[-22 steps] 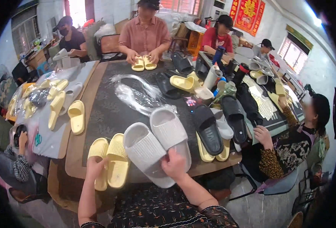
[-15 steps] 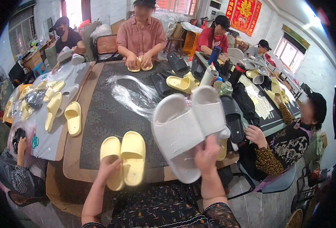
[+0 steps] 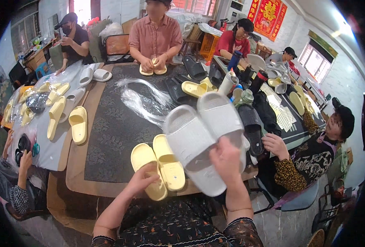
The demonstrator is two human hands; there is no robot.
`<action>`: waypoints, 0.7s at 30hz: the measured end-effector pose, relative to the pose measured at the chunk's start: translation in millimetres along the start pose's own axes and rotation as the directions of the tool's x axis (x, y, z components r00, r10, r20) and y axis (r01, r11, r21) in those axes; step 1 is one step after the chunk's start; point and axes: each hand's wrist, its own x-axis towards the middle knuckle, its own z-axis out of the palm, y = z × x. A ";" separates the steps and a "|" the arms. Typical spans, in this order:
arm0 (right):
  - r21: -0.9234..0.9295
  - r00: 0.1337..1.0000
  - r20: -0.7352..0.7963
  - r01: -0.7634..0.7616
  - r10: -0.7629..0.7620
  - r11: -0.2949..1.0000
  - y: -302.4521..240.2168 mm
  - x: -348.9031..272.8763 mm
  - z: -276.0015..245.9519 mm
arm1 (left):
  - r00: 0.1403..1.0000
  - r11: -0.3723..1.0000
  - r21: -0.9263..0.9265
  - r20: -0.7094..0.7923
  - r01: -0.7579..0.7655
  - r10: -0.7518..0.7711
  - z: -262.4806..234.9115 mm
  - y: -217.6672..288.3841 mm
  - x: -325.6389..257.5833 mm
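Observation:
My right hand (image 3: 227, 162) is closed on a pair of grey slippers (image 3: 190, 131), held up side by side above the table's near right edge. Their soles tilt toward me, and some of the fingers are blurred. At the near edge my left hand (image 3: 142, 181) grips the left one of two yellow slippers (image 3: 171, 166), its thumb across the footbed and its other fingers partly hidden. The yellow pair leans left and touches or nearly touches the grey pair. A bundle of clear plastic strands (image 3: 143, 99) lies on the dark table mat (image 3: 108, 140) beyond my hands.
Yellow slippers (image 3: 78, 124) and scissors (image 3: 35, 148) lie on the left table. Black slippers (image 3: 250, 127), yellow slippers and bottles (image 3: 234, 60) crowd the right side. Co-workers sit around; one person's hand (image 3: 275, 145) is close on my right. Across the table stands another person (image 3: 155, 35).
My left hand has moved right with the yellow pair, which now tilts left. The grey pair has turned slightly. At the far left, a person has set down grey slippers.

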 end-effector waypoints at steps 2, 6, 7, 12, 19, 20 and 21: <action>0.107 0.995 0.097 -0.002 -0.008 0.994 -12.1 -10.7 11.5 | 0.999 0.984 0.178 0.039 -0.019 0.013 -6.3 4.0 -4.4; 0.157 0.974 0.202 0.067 -0.098 0.985 -13.0 -20.2 28.4 | 0.998 0.884 0.465 0.063 -0.055 0.029 -8.3 42.4 -20.3; 0.139 0.978 0.189 0.058 -0.084 0.989 -12.2 -18.3 28.6 | 0.996 0.905 0.416 0.029 -0.090 0.086 -11.0 40.5 -21.4; 0.072 0.988 0.144 0.044 -0.054 0.996 -5.7 -12.4 23.4 | 0.971 0.927 0.332 -0.099 -0.174 0.217 -24.0 30.4 -12.5; 0.153 0.981 0.182 0.039 -0.067 0.987 -9.8 -24.6 31.5 | 0.883 0.772 0.601 -0.223 -0.208 0.412 -14.4 39.1 8.7; 0.148 0.981 0.180 0.050 -0.076 0.988 -11.1 -25.0 32.2 | 0.829 0.643 0.720 -0.175 -0.260 0.532 -15.6 37.8 13.0; 0.141 0.981 0.177 0.059 -0.084 0.988 -11.2 -24.9 32.9 | 0.792 0.551 0.782 -0.126 -0.291 0.598 -15.6 41.6 16.4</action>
